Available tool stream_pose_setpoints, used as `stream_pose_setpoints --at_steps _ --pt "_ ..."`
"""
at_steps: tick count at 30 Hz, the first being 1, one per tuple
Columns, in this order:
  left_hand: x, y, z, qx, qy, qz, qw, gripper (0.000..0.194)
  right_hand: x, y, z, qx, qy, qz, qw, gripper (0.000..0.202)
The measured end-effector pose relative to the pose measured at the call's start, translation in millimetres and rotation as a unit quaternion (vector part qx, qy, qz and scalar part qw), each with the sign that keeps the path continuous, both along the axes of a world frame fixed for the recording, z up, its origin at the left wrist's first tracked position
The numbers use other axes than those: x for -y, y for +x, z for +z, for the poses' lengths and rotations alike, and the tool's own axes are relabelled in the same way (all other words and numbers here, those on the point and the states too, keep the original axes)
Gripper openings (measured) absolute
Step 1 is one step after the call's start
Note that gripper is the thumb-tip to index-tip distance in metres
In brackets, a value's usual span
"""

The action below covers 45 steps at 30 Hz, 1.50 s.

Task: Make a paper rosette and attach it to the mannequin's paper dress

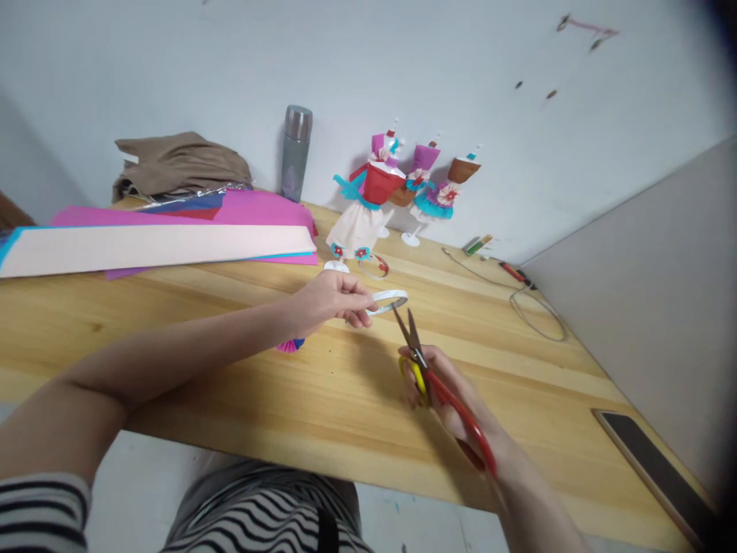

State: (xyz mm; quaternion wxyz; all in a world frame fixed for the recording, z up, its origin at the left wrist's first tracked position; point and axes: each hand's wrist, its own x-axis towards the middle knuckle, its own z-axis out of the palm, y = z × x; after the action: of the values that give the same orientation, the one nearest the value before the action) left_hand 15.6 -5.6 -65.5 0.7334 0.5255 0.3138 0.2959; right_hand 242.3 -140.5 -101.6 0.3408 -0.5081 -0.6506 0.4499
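Between the thumb and fingers of my left hand (339, 298) is a roll of white tape (397, 295), held above the wooden table. My right hand (452, 384) grips scissors (461, 415) with red and yellow handles. Their blades are slightly apart, and the tips point up at the near side of the tape roll. Whether a blade touches the tape, I cannot tell. Partly hidden under my left wrist lies a pleated pink and blue piece (291, 346). Just behind the roll stands a small dress form (360, 223) with a red top and cream skirt.
More small dressed forms (443, 196) stand by the wall, near a grey thermos (296, 153). Stacked coloured sheets (173, 250) and brown cloth (184, 165) lie at left. A grey cable (541, 326), a red-handled tool (512, 271) and a phone (650, 468) are at right.
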Motion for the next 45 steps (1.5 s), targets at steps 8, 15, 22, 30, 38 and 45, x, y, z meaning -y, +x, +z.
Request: stream_pose_setpoints --at_steps 8,15,22,30,38,45 --pt "8 3 1.6 -0.007 0.017 -0.009 1.000 0.013 -12 -26 14.5 0.122 0.019 0.002 0.992 0.042" --pt "12 5 5.1 -0.031 0.017 -0.022 0.999 0.020 -23 -34 13.2 0.078 0.037 0.016 0.996 0.042" --pt "12 4 2.4 -0.022 0.013 -0.032 0.999 0.020 -23 -39 0.2 0.020 -0.007 -0.018 1.000 0.044" --pt "2 0 -1.8 -0.025 0.025 0.005 0.999 0.012 -13 -3 -8.1 0.079 0.028 -0.099 0.991 0.034" --pt "-11 -3 7.9 0.014 0.043 0.047 0.998 0.012 -12 22 -16.2 0.427 0.004 -0.035 0.904 0.052" --pt "-7 -3 10.1 0.005 0.048 0.023 0.999 0.012 -14 30 -2.0 0.495 -0.024 -0.031 0.868 0.070"
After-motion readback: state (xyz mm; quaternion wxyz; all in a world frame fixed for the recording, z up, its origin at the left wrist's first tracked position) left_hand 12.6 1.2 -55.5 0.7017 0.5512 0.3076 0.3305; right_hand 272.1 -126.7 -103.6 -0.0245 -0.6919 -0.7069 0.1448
